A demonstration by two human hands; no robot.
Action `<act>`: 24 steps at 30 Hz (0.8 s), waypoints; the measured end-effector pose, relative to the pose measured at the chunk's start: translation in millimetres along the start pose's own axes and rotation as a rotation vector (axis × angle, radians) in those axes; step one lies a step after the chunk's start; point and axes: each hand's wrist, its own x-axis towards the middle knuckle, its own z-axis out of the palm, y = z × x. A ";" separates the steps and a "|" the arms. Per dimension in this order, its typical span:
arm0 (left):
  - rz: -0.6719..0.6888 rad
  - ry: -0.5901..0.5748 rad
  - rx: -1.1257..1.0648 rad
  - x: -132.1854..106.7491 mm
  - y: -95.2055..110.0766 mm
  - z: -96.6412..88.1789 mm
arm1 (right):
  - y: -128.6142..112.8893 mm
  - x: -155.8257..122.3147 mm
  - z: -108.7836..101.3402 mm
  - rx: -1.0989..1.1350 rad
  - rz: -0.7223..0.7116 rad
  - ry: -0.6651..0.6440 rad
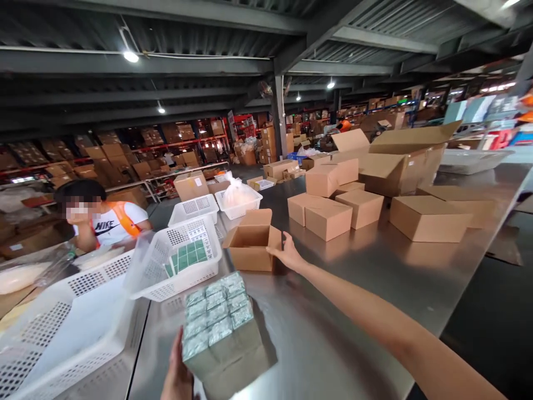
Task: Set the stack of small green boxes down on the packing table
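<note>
My left hand (pixel 178 373) holds a block of several green shrink-wrapped packets (pixel 220 328) low over the steel table (pixel 333 311), near its front edge. My right hand (pixel 287 254) reaches forward and grips the right wall of a small open cardboard box (pixel 251 243) that stands upright on the table, flaps raised. The box's inside looks empty.
White perforated baskets (pixel 183 258) sit at the left, one with green packets inside. A co-worker (pixel 104 219) in a white shirt and orange vest stands beyond them. Closed cardboard boxes (pixel 328 218) and a large open carton (pixel 400 161) stand at the back right. Warehouse shelving fills the background.
</note>
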 end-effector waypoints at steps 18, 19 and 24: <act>-0.009 -0.231 -0.330 10.8 -1.0 14.8 | -43.3 -53.8 27.1 0.159 -0.119 -0.276; -0.051 -0.232 -0.318 8.8 -0.3 15.6 | -52.0 -63.3 19.6 0.196 -0.275 -0.407; -0.109 -0.216 -0.268 -0.8 -0.8 16.0 | -78.8 -84.2 1.5 0.104 -0.697 -0.658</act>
